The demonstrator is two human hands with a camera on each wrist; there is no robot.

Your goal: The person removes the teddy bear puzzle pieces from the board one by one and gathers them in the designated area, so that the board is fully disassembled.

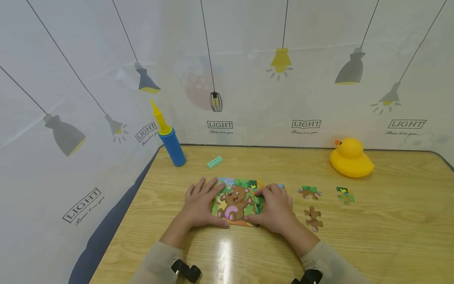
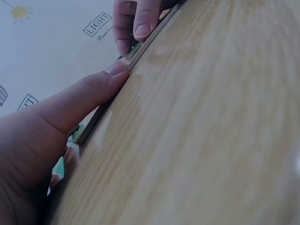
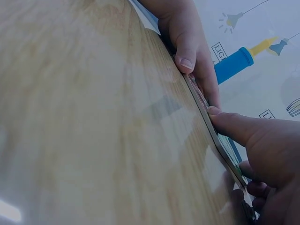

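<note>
Both hands' grip presses the puzzle board's (image 1: 237,201) near edge, table (image 1: 390,236) open rightward.

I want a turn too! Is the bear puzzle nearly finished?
Nearly. The bear in the puzzle already looks put together. Both hands, left and right, rest on it, thumbs against its near edge. Three loose pieces lie on the table to the right, not yet fitted.
</note>
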